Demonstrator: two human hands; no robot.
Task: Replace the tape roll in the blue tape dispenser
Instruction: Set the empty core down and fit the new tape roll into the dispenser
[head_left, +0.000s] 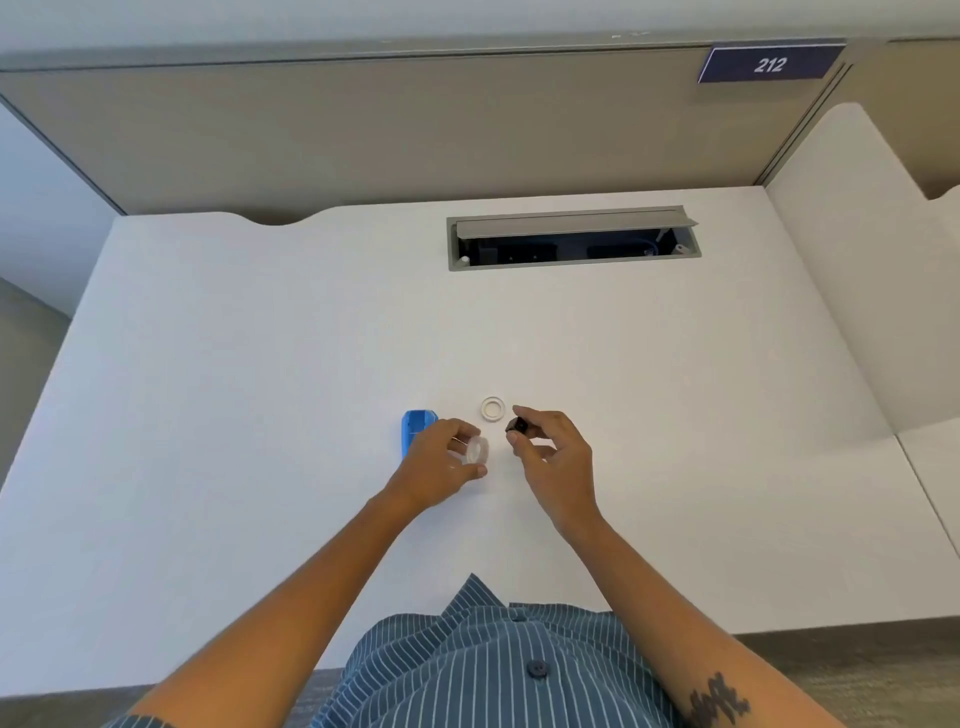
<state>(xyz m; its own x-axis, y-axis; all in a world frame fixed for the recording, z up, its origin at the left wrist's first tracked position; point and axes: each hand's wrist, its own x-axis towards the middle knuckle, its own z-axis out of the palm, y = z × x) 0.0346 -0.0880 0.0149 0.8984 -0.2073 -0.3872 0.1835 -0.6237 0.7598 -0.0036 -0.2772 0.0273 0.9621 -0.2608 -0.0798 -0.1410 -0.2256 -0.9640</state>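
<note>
The blue tape dispenser (414, 428) lies on the white desk (260, 415), partly hidden behind my left hand (441, 465). That hand holds a clear tape roll (477, 450) upright between thumb and fingers, just right of the dispenser. My right hand (550, 449) pinches a small black spool hub (518, 426) at its fingertips, a short gap to the right of the roll. A second white ring, an empty tape core (493, 408), lies flat on the desk just beyond both hands.
An open cable tray (571, 241) with a raised grey lid is set into the desk's far side. A beige partition with a blue "212" sign (769, 63) stands behind. A white side panel (857, 286) borders the desk on the right.
</note>
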